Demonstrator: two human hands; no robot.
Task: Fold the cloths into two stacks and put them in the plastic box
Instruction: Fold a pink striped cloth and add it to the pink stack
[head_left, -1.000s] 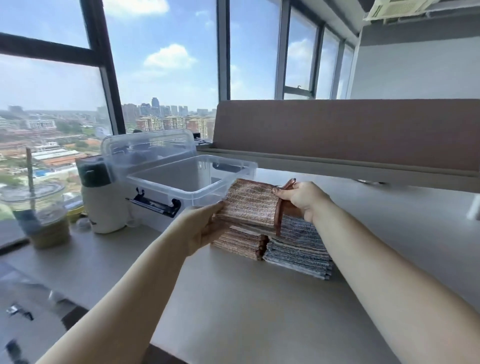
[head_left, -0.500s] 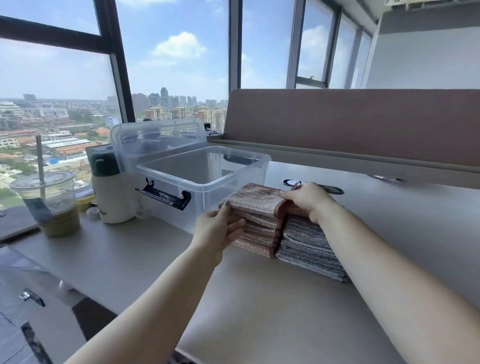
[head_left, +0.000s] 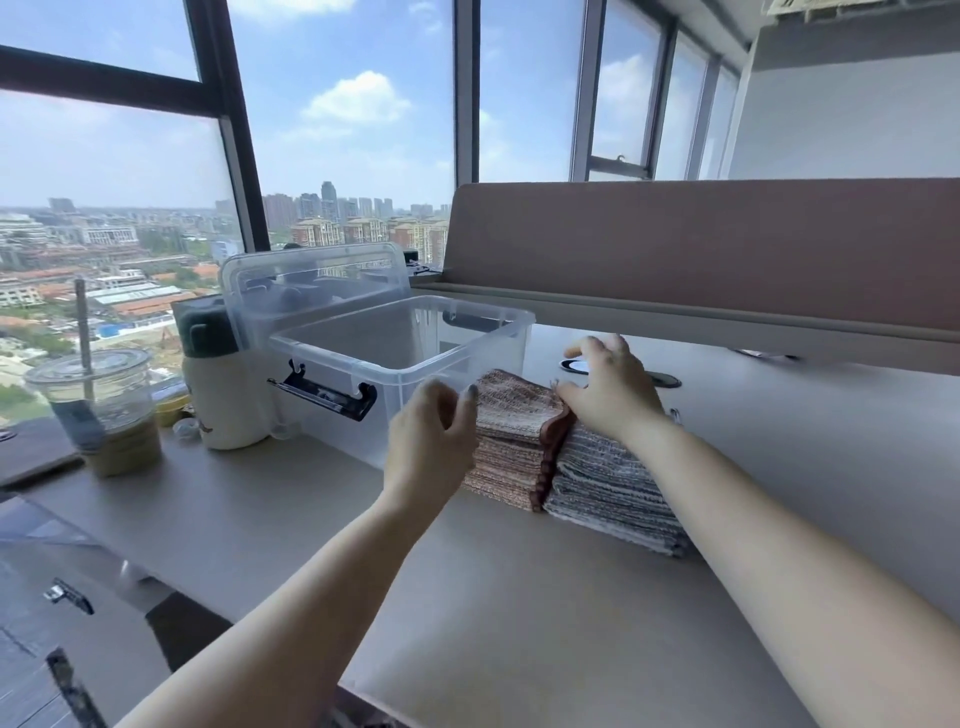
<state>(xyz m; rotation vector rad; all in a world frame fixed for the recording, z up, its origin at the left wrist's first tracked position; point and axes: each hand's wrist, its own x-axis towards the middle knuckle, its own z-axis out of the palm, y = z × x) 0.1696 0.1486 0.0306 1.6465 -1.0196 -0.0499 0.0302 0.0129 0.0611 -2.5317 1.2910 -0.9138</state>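
While the brown stack (head_left: 511, 441) and the grey stack (head_left: 608, 483) sit folded on the desk (head_left: 519, 597), touching each other just beside the plastic box (head_left: 400, 358), I judge folding done and loading in hand. My left hand (head_left: 431, 436) hovers at the brown stack's outer side, fingers loosely bent, gripping nothing. My right hand (head_left: 610, 389) rests with relaxed fingers on top where the stacks meet, holding nothing either. Next I need to squeeze both stacks between my palms and lift them over the box rim without letting them slump.

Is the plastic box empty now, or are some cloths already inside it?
Empty. The plastic box shows only its bare inside through clear walls; the brown stack and the grey stack lie on the desk beside it.
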